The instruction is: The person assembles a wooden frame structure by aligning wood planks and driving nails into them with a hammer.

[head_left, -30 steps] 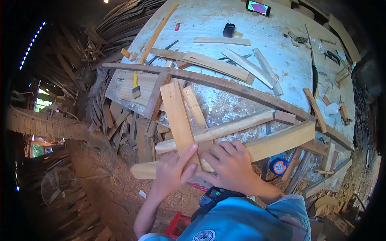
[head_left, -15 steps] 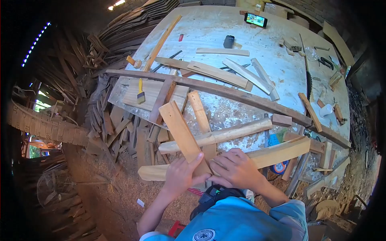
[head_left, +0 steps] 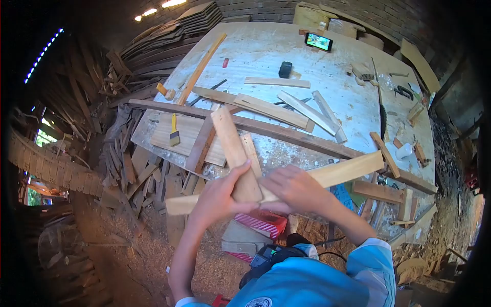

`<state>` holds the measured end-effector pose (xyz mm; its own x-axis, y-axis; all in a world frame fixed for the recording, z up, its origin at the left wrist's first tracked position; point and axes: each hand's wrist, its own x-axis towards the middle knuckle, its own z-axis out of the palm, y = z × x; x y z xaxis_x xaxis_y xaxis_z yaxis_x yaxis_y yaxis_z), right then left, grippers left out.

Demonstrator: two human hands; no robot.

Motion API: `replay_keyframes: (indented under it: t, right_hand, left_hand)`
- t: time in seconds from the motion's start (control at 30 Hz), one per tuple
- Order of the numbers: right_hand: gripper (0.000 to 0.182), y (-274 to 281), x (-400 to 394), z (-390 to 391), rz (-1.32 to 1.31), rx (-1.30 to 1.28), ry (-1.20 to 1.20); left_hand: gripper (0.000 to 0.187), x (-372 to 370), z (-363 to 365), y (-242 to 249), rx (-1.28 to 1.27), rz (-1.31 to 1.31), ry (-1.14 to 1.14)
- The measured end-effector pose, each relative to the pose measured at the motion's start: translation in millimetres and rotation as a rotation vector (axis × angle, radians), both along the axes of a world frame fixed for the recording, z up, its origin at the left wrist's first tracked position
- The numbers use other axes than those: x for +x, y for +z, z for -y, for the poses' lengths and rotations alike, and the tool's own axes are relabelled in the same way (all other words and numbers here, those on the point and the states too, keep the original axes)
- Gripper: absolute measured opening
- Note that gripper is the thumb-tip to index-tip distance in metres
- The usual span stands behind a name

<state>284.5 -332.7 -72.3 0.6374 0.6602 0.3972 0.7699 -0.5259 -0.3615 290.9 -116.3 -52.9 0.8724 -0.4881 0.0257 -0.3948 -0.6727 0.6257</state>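
My left hand is wrapped round the lower part of a short flat board that points up and away. My right hand is closed on a long, slightly curved board, which runs behind both hands and shows again at the left. The lower end of the short board lies against the long one between my hands. Just behind them, a narrow wooden piece is partly hidden by the short board.
A dark beam crosses the pale worktable. On the table are a yellow-handled brush, loose strips, a phone and a black clamp. A red-edged box stands below my hands.
Both hands have lifted the two boards toward me and up. The short board now stands more upright. The view has shifted, and the box below has come into sight.
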Motion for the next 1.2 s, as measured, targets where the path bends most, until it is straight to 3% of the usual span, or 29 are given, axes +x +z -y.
replay_keyframes:
  t: [0.17,0.2,0.3,0.37,0.43,0.47,0.57,0.63,0.77,0.87,0.97,1.2]
  right_hand:
    - [0.05,6,36,-4,-0.036,0.031,0.038]
    - [0.051,9,40,-3,-0.099,0.019,0.051]
    - [0.047,32,71,14,-0.546,-0.115,0.202]
    - [0.04,55,109,17,-0.677,-0.217,0.154]
    - [0.034,65,168,14,-0.423,-0.328,0.083]
    - [0.032,63,204,6,-0.296,-0.442,0.03]
    - [0.025,6,332,-28,-0.077,-0.671,-0.174]
    - [0.02,-36,391,-59,-0.136,-0.662,-0.2]
    - [0.025,-141,472,-112,-0.285,-0.377,-0.238]
    - [0.032,-198,497,-139,-0.323,-0.15,-0.276]
    - [0.029,-210,503,-146,-0.358,-0.016,-0.272]
    - [0.019,-222,515,-152,-0.263,-0.129,-0.227]
  left_hand:
    - [0.072,35,-6,4,-0.037,-0.029,-0.075]
    - [0.061,36,-8,3,-0.029,0.002,-0.104]
    - [0.059,30,-7,7,0.098,-0.043,-0.096]
    - [0.06,23,-11,6,0.152,0.009,-0.137]
    - [0.062,20,-16,0,0.169,0.062,-0.169]
    - [0.058,20,-17,-8,0.048,0.168,-0.215]
    - [0.061,24,-15,16,0.316,-0.029,-0.302]
    - [0.061,33,-12,12,0.255,0.0,-0.267]
    - [0.062,58,-18,0,0.093,0.03,-0.184]
    - [0.063,81,-11,6,0.21,-0.038,-0.206]
    - [0.063,98,-6,11,0.208,-0.089,-0.236]
    - [0.064,96,-6,9,0.216,-0.142,-0.206]
